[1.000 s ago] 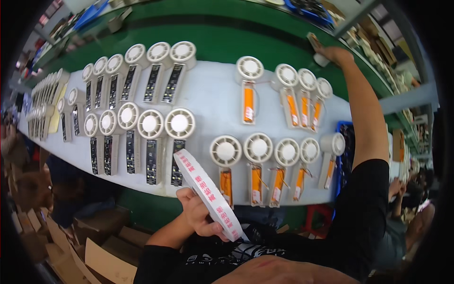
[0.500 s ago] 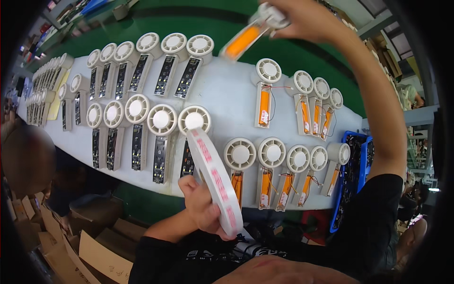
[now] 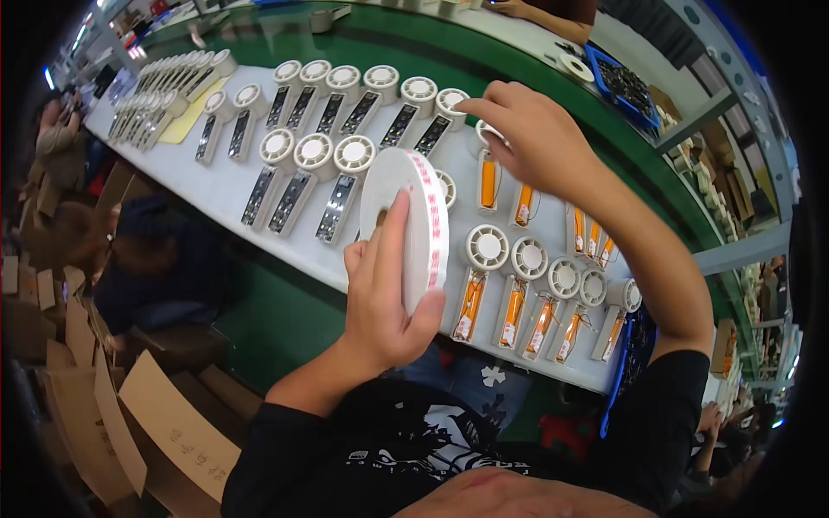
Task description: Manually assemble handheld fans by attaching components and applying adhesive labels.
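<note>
My left hand (image 3: 380, 298) grips a large roll of white tape with red print (image 3: 436, 229), its fingers spread across the flat side and thumb at the edge. The roll is raised above the table's near edge and hides part of a fan behind it. My right hand (image 3: 540, 138) reaches over the far row, index finger stretched to the left and thumb apart. Below it lies a white handheld fan housing with an orange battery (image 3: 488, 186); my fingers partly cover its round head. Another battery-fitted fan (image 3: 523, 205) lies just right, partly behind my hand.
Fans with black circuit boards (image 3: 339, 207) fill the table's left part in rows. Fans with orange batteries (image 3: 513, 315) line the near right. A blue bin (image 3: 635, 345) stands at the right end. Cardboard boxes (image 3: 177, 423) are at lower left. Another person's arm (image 3: 535, 13) shows across the green strip.
My right hand has come down with the battery-fitted fan, which now lies in the far row. The tape roll has turned and my left fingers now lie along its side. The view has shifted.
</note>
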Demonstrator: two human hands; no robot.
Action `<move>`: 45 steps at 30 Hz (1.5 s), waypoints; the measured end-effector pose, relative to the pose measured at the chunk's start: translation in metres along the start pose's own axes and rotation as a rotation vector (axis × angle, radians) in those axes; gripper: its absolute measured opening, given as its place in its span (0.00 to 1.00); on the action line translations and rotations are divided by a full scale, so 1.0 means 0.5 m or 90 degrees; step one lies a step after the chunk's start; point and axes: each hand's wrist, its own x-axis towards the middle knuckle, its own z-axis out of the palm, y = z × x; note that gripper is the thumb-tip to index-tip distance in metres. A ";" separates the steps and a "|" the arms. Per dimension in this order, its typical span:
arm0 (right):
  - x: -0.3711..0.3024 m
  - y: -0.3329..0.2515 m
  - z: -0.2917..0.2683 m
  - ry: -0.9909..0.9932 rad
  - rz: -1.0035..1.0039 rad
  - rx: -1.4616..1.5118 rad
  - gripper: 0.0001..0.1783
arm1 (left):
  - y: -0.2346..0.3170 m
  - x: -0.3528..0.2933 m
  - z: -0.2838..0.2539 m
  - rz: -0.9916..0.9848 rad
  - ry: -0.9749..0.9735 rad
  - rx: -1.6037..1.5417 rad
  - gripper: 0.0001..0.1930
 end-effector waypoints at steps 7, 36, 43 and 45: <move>-0.083 -0.218 -0.112 0.228 -0.044 0.216 0.29 | 0.026 0.014 -0.002 -0.059 0.007 0.066 0.45; -0.142 -0.163 -0.150 0.181 -0.299 0.346 0.38 | 0.065 0.045 -0.037 -0.328 -0.049 -0.514 0.34; -0.123 -0.069 -0.100 0.148 0.265 0.578 0.28 | 0.063 -0.014 -0.030 -0.301 0.011 -0.537 0.40; -0.124 -0.002 -0.051 0.024 0.350 0.538 0.27 | 0.049 -0.021 -0.015 -0.296 0.044 -0.555 0.42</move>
